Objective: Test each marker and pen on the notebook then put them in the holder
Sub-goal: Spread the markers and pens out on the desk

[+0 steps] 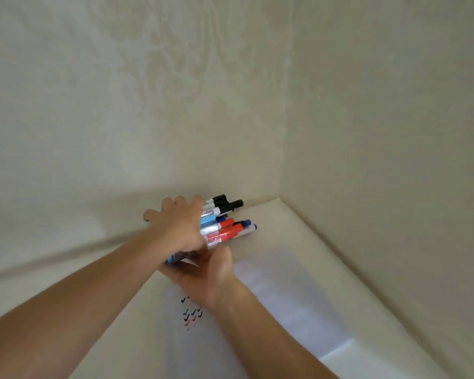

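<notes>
The person held a bundle of markers and pens (225,228) with both hands above the far corner of a table covered in cream cloth (298,231). The left hand (181,225) lay over the bundle from the 8 o'clock side, its fingers bent around the barrels. The right hand (205,274) cupped the same bundle from below, at 6 o'clock of it, with the thumb pressed against the lowest pens. Both hands were therefore clamped on the bundle. The caps pointed toward 2 o'clock: two black caps on top, then red barrels, and blue caps at the lower edge. The lower ends were hidden between the hands, so it could not be told if a holder was around them. The picture was blurred there. The notebook (271,296) lay open on the table at 6 o'clock of the hands, with small black, blue and red check marks (190,314) on its white page.
</notes>
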